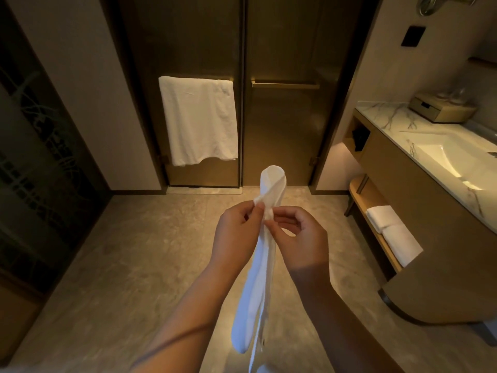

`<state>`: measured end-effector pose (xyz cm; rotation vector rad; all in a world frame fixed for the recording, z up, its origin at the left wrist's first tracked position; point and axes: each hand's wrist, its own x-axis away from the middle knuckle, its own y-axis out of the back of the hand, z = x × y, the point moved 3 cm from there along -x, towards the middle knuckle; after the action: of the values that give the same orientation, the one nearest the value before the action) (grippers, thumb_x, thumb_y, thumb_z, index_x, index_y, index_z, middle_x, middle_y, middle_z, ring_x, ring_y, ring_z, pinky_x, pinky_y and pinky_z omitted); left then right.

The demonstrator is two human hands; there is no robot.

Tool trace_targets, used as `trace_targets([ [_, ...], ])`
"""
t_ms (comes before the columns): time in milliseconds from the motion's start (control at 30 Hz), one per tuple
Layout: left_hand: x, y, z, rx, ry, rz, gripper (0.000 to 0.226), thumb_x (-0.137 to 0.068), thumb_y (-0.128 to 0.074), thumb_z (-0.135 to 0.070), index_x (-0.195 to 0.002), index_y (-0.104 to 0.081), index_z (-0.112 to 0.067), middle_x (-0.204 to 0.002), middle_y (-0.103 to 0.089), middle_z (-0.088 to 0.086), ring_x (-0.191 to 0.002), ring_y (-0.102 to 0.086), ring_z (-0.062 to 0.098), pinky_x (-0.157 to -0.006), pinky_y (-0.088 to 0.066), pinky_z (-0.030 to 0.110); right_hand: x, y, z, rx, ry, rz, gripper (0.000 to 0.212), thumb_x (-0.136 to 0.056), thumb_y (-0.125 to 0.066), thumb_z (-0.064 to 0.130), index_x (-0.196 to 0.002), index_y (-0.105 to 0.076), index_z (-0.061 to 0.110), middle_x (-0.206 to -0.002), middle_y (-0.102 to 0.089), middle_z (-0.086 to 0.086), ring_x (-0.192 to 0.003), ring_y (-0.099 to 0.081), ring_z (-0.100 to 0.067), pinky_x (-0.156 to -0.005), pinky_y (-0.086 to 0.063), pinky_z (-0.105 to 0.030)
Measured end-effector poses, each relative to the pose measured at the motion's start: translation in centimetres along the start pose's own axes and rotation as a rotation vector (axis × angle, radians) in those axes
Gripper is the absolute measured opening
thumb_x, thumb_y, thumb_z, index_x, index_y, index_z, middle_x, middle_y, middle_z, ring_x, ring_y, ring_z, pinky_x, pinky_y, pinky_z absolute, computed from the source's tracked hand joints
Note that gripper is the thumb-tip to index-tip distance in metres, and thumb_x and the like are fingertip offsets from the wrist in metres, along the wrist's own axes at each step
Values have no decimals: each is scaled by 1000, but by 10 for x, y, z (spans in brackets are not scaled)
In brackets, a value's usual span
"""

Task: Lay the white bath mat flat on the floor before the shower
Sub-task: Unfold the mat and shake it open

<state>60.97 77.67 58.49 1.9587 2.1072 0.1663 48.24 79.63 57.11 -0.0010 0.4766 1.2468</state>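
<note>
Both hands pinch the folded white bath mat (pixel 265 254), left hand (pixel 236 232) and right hand (pixel 301 238) level; its long axis hangs toward 6 o'clock, shower doors (pixel 242 103) at 12.

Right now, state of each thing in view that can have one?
bath mat: folded, held in the air, not on the floor
left hand: shut on the mat's edge
right hand: shut on the mat's edge
shower doors: closed
hanging towel: draped over the left door's bar
shelf towels: folded, lying side by side
</note>
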Motion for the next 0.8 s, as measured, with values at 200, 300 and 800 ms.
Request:
trace_targets([
  [200, 1, -1, 4, -1, -7, 8, 26, -95, -48, -35, -92, -72, -26, -77, -72, -3, -73, -69, 13, -72, -58, 47, 6, -6, -4, -98, -34, -79, 21, -83, -72, 18, -93, -66, 36, -90, -67, 25, -90, -64, 4, -71, -49, -7],
  [300, 2, -3, 5, -13, -13, 15, 27, -94, -49, -38, -94, -73, -25, -79, -72, -6, -74, -68, 8, -73, -59, 38, 9, -7, -5, -29, 0, -96, 12, -88, -66, 23, -95, -65, 33, -90, -66, 22, -90, -63, 2, -72, -51, -10],
  [800, -11, 2, 18, -307, -151, -31, 19, -92, -54, -37, -98, -71, -31, -85, -65, -21, -74, -59, -6, -63, -44, 15, -9, 20, -8, 99, -88, -227, 10, -92, -60, 32, -102, -62, 31, -92, -63, 20, -85, -61, 2, -68, -51, -16],
])
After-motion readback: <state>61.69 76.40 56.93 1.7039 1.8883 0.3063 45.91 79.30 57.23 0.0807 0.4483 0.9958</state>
